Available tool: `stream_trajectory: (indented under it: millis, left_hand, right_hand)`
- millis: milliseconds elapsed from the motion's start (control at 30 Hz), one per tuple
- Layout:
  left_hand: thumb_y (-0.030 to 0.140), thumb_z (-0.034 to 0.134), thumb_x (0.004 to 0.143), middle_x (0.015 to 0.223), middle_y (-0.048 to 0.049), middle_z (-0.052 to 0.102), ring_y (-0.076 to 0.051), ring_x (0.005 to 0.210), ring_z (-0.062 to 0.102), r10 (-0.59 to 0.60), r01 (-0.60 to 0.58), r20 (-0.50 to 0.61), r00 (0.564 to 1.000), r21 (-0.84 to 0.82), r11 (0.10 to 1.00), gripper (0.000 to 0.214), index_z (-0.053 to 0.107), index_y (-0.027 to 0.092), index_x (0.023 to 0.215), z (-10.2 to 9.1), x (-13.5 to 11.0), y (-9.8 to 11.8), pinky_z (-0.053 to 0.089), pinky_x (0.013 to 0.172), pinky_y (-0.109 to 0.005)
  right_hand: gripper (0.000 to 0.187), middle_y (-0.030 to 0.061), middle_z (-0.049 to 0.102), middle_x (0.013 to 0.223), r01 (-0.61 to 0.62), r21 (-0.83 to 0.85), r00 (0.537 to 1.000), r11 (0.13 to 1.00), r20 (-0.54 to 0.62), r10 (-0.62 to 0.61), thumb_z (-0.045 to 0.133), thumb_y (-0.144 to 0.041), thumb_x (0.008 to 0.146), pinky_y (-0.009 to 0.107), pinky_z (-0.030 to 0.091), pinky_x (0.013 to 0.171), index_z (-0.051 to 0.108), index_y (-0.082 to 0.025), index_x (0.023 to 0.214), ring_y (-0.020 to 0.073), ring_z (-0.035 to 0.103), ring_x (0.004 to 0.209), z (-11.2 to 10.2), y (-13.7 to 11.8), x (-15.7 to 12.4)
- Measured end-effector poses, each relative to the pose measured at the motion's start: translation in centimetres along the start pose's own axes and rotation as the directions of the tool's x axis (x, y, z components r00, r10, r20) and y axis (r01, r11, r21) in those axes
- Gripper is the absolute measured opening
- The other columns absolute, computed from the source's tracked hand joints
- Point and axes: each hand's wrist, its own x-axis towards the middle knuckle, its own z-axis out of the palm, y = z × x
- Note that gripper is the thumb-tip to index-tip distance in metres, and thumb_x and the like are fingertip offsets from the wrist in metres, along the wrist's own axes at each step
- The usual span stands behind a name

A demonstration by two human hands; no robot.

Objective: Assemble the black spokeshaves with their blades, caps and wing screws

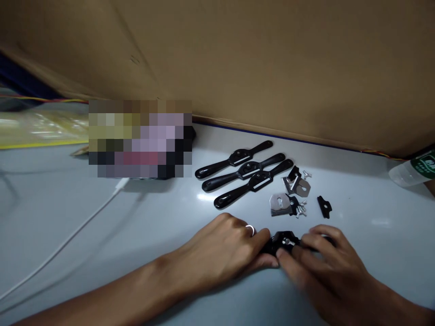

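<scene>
At 5 o'clock in the view is a black two-handled tool (276,241); the left hand (234,244) has its grip closed round one handle, the right hand (335,265) its grip about the other. From it, on the table (190,203), three similar tools (242,171) lie at 11 o'clock, metal blades (275,206) at 12, a bottle (409,174) at 2

A glossy black tool (279,237), silver fitting (288,242) at its middle, sits crosswise, ends mostly covered.
</scene>
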Motion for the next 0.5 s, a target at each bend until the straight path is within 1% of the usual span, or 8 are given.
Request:
stream_trajectory:
  millis: [67,100,167,233,300,400,467,500]
  left_hand:
    - [0.052,0.015,0.108,0.049,0.0008,0.056,-0.016,0.037,0.047,0.004,-0.004,-0.008,1.000,0.006,1.000,0.061,0.055,0.020,0.075,-0.02,0.03,0.06,0.012,0.046,-0.036]
    - [0.052,0.016,0.109,0.049,0.0011,0.056,-0.015,0.037,0.047,0.006,-0.006,-0.010,1.000,0.007,1.000,0.060,0.055,0.020,0.075,-0.03,0.04,0.09,0.013,0.047,-0.036]
    - [0.049,0.015,0.109,0.049,0.0017,0.055,-0.015,0.036,0.047,0.008,-0.007,-0.015,1.000,0.007,1.000,0.060,0.055,0.020,0.076,-0.04,0.07,0.10,0.013,0.047,-0.036]
    - [0.047,0.013,0.110,0.048,0.0020,0.054,-0.015,0.036,0.046,0.008,-0.008,-0.012,1.000,0.007,1.000,0.060,0.055,0.020,0.077,-0.06,0.09,0.07,0.013,0.046,-0.036]
    - [0.047,0.011,0.110,0.048,0.0016,0.055,-0.015,0.036,0.045,0.009,-0.009,-0.006,1.000,0.008,1.000,0.061,0.055,0.020,0.076,-0.08,0.10,0.03,0.013,0.046,-0.036]
    - [0.051,0.012,0.109,0.049,0.0010,0.056,-0.016,0.036,0.046,0.009,-0.009,-0.005,1.000,0.014,1.000,0.061,0.055,0.020,0.076,-0.08,0.11,0.00,0.012,0.046,-0.036]
    - [0.051,0.013,0.109,0.049,0.0009,0.056,-0.016,0.036,0.046,0.009,-0.009,-0.009,1.000,0.014,1.000,0.061,0.055,0.020,0.076,-0.06,0.11,0.01,0.012,0.046,-0.036]
    - [0.051,0.013,0.109,0.049,0.0007,0.056,-0.016,0.036,0.047,0.008,-0.008,-0.010,1.000,0.013,1.000,0.061,0.055,0.020,0.076,-0.04,0.10,0.03,0.012,0.046,-0.036]
  right_hand:
    - [0.034,0.0063,0.074,0.091,-0.037,-0.058,0.999,0.998,-0.008,0.036,0.039,-0.010,0.099,0.041,0.040,0.093,0.062,-0.011,0.123,0.0226,0.057,0.087,0.05,0.13,-0.23]
    - [0.034,0.0076,0.074,0.096,-0.036,-0.072,0.999,0.997,-0.007,0.036,0.041,-0.010,0.098,0.041,0.039,0.094,0.061,-0.010,0.125,0.0232,0.057,0.089,0.06,0.18,-0.29]
    - [0.033,0.0091,0.074,0.105,-0.002,-0.066,1.000,0.998,0.001,0.002,0.040,-0.011,0.099,0.042,0.039,0.095,0.061,-0.011,0.125,0.0238,0.058,0.093,0.02,0.20,-0.19]
    - [0.033,0.0077,0.074,0.108,0.013,-0.026,1.000,1.000,0.009,-0.012,0.037,-0.012,0.101,0.042,0.038,0.096,0.063,-0.014,0.121,0.0229,0.059,0.094,-0.11,0.10,0.12]
    - [0.032,0.0046,0.075,0.104,0.010,0.037,1.000,0.999,0.009,-0.011,0.036,-0.011,0.102,0.039,0.040,0.095,0.065,-0.015,0.115,0.0202,0.060,0.090,-0.25,0.04,0.38]
    - [0.032,0.0014,0.075,0.088,0.029,0.110,1.000,0.993,0.001,-0.030,0.036,-0.010,0.102,0.035,0.042,0.090,0.067,-0.014,0.111,0.0168,0.060,0.080,-0.28,0.23,0.27]
    - [0.032,0.0014,0.072,0.080,0.012,0.080,1.000,0.997,-0.010,-0.012,0.037,-0.009,0.101,0.036,0.042,0.090,0.067,-0.013,0.112,0.0176,0.058,0.078,-0.18,0.47,-0.03]
    - [0.031,0.0020,0.072,0.080,-0.008,0.048,1.000,0.999,-0.021,0.009,0.039,-0.009,0.099,0.037,0.041,0.090,0.067,-0.012,0.112,0.0184,0.058,0.080,-0.11,0.57,-0.16]
